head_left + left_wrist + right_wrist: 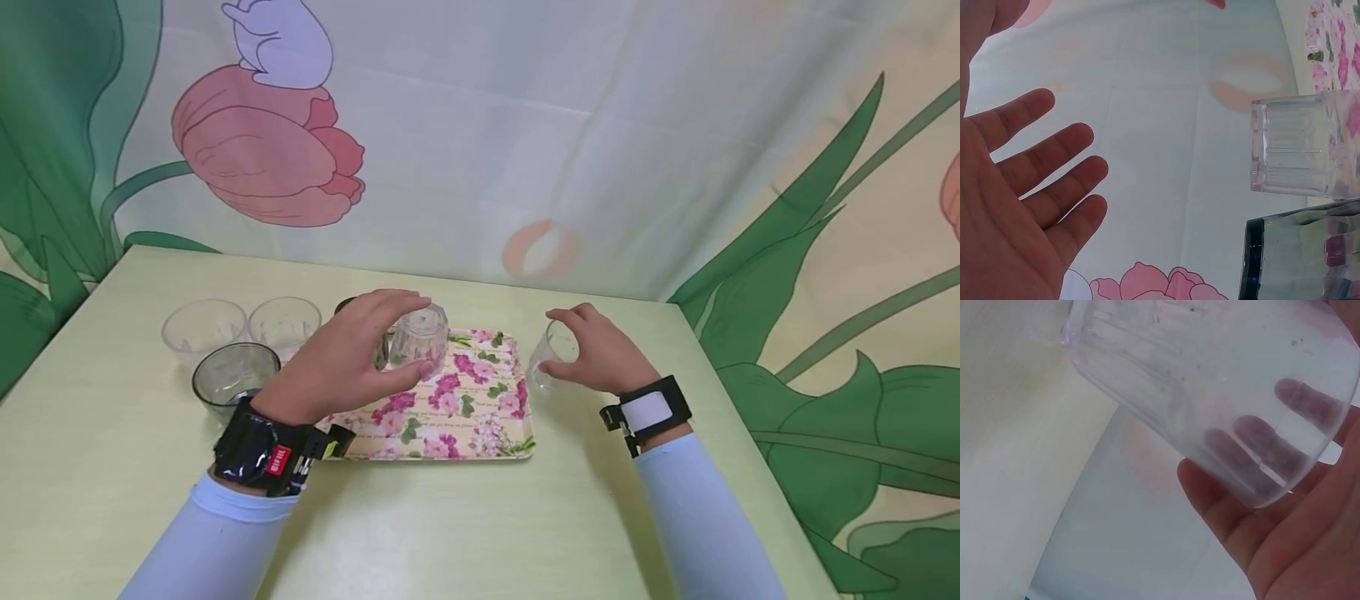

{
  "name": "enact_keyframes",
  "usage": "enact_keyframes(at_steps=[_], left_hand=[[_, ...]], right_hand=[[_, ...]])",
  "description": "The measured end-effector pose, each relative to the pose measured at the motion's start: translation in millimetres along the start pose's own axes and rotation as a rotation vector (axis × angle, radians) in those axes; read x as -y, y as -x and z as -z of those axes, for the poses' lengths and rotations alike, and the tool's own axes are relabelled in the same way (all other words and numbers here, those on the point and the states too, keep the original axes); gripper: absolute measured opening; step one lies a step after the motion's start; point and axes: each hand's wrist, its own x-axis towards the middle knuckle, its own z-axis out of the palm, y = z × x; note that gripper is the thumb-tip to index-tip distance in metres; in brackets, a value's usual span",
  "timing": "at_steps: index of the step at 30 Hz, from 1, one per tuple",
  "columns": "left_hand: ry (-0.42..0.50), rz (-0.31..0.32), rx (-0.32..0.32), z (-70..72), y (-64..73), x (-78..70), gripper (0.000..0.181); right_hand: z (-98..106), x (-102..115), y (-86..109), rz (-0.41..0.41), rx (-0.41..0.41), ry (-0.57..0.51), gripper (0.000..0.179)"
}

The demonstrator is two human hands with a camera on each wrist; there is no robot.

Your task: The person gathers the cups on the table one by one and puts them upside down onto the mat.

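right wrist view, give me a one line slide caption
Right hand holding a clear cup, fingers partly visible through it, pale tabletop at frame left.

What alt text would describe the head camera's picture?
A person's right hand grips a clear cup beside a floral tray; the open left hand is near another clear cup on it. Three cups stand left of the tray.

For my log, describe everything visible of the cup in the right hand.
The cup looks like clear glass or plastic: smooth upper wall, ridges lower down, no contents visible. It is mouth up, right of the floral tray, the right hand curled around its upper part; whether its base touches the table is unclear.
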Motion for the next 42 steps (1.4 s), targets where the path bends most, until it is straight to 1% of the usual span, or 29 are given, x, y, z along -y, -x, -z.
enact_keyframes(at_steps=[8, 14, 16, 21, 29, 35, 42], left_hand=[[-0.004, 0.004, -0.004, -0.5, 0.8, 1.3, 0.073], [0.000, 0.008, -0.002, -1.1, 0.9, 1.7, 0.073], [-0.002, 0.011, 0.000, -1.1, 0.9, 1.4, 0.073], [-0.008, 0.009, 0.007, -0.7, 0.3, 0.9, 0.072], [-0.011, 0.006, 0.010, -2.0, -0.3, 2.5, 0.072], [-0.015, 0.013, 0.012, -1.4, -0.3, 1.6, 0.073], [-0.014, 0.001, 0.019, -0.9, -0.7, 1.1, 0.072]], right_hand=[[6, -2, 2.8, 0.021, -0.067, -0.008, 0.083], [11, 1, 7.3, 0.076, -0.146, -0.011, 0.079], [13, 4, 8.9, 0.094, -0.165, -0.008, 0.077], [19, 14, 12.5, 0.127, -0.183, -0.014, 0.077], [28, 31, 17.3, 0.205, -0.231, -0.026, 0.075], [32, 39, 20.6, 0.256, -0.280, -0.055, 0.074], [36, 49, 22.8, 0.317, -0.314, -0.069, 0.074]])
